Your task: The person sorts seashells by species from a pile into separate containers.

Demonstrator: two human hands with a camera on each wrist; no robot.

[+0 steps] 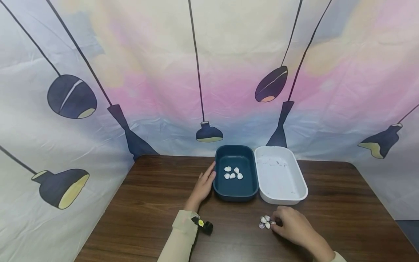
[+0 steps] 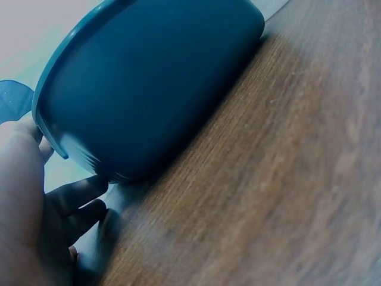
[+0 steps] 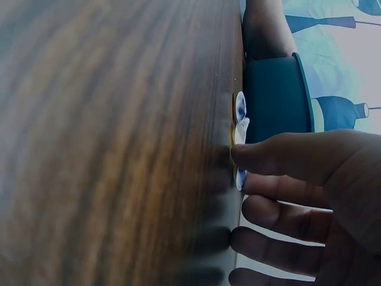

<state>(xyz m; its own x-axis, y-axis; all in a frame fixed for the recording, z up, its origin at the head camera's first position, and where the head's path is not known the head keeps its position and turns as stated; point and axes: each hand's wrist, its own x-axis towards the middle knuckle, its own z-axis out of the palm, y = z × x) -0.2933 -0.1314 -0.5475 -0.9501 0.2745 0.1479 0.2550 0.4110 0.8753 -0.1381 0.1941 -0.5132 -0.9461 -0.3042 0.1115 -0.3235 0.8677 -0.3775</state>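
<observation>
In the head view, my left hand (image 1: 203,185) rests against the left side of a dark teal tray (image 1: 236,196), its fingers stretched along the outer wall. The left wrist view shows the same fingers (image 2: 80,195) at the tray's corner. Several white seashells (image 1: 232,175) lie on the tray floor. On the table in front of the white tray, my right hand (image 1: 294,225) is at a small cluster of seashells (image 1: 263,219). Its thumb and index finger pinch a seashell (image 3: 240,180) at the cluster's right edge, partly hidden by the fingers; the other fingers are spread loosely.
A white tray (image 1: 281,174), with small dark marks inside, stands right beside the teal one. Both are near the back edge of the brown wooden table (image 1: 157,203). Behind hangs a cloth (image 1: 163,83) printed with lamps. A black strap device (image 1: 205,226) is on my left wrist.
</observation>
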